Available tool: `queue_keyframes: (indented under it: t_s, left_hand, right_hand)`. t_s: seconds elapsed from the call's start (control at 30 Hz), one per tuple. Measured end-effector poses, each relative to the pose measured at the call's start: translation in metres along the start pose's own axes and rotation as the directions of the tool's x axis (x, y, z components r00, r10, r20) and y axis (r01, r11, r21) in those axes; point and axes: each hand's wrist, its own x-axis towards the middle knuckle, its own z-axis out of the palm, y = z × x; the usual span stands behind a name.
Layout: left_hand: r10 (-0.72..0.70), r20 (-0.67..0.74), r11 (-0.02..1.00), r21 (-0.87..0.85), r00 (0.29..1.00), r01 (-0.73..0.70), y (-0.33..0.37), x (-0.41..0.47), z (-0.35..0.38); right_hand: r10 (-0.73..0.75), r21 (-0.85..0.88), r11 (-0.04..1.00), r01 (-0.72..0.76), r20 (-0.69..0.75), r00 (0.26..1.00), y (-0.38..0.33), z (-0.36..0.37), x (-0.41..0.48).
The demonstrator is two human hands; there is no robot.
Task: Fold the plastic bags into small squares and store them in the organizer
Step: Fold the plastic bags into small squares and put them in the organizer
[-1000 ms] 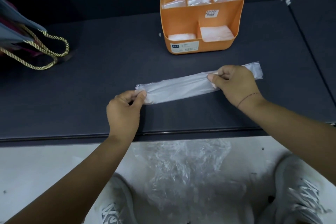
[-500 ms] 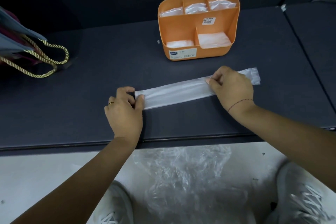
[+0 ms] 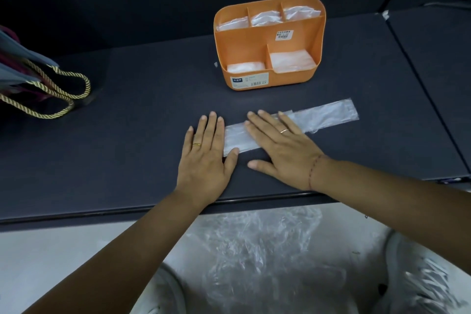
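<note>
A clear plastic bag folded into a long narrow strip lies on the dark table, slanting up to the right. My left hand lies flat beside the strip's left end, its thumb on the corner. My right hand presses flat on the strip's middle with straight fingers. Behind the strip stands the orange organizer, with folded plastic bags in its three back slots and two front compartments.
A bag with gold rope handles sits at the table's left edge. Crumpled clear plastic lies on my lap below the table's front edge. A seam to a second table panel runs on the right.
Both hands let go of the strip's edges and now lie flat with straight fingers. The right hand slid left along the strip toward the left hand. The camera moved closer.
</note>
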Motion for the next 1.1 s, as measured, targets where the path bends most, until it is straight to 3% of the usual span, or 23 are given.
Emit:
queue_keyframes:
  t_s: [0.27,0.43,0.53,0.7,0.83,0.93,1.0,1.1]
  left_hand:
    - [-0.025,0.047,1.000,0.016,0.999,0.024,0.002,-0.002,-0.006]
    - [-0.030,0.084,0.999,0.043,0.996,0.026,0.002,0.000,-0.006]
    - [0.002,-0.031,0.996,0.090,1.000,0.001,0.005,0.000,-0.011]
    - [-0.015,-0.060,0.999,-0.051,0.998,0.012,0.035,-0.021,-0.010]
    - [-0.087,0.004,0.996,-0.002,0.996,0.087,0.036,-0.038,0.003]
    - [-0.054,0.013,0.999,0.004,0.998,0.054,0.029,-0.038,0.005]
    - [-0.006,0.007,1.000,-0.009,1.000,0.006,0.021,-0.033,0.003]
    - [0.082,0.028,0.997,-0.001,0.996,-0.083,0.003,-0.023,-0.003]
  right_hand:
    - [0.316,0.051,0.948,-0.315,-0.019,0.948,0.070,-0.006,-0.041]
    - [0.537,0.290,0.831,-0.475,-0.190,0.822,0.106,-0.013,-0.053]
    - [0.619,0.333,0.776,-0.536,-0.239,0.748,0.118,-0.022,-0.049]
    - [0.614,0.392,0.757,-0.523,-0.154,0.774,0.121,-0.030,-0.043]
    - [0.563,0.411,0.780,-0.473,-0.130,0.816,0.119,-0.030,-0.044]
    - [0.559,0.479,0.755,-0.448,-0.111,0.822,0.115,-0.036,-0.050]
    - [0.595,0.663,0.603,-0.443,-0.003,0.804,0.111,-0.043,-0.057]
    - [0.563,0.895,0.115,-0.431,0.298,0.771,0.097,-0.054,-0.072]
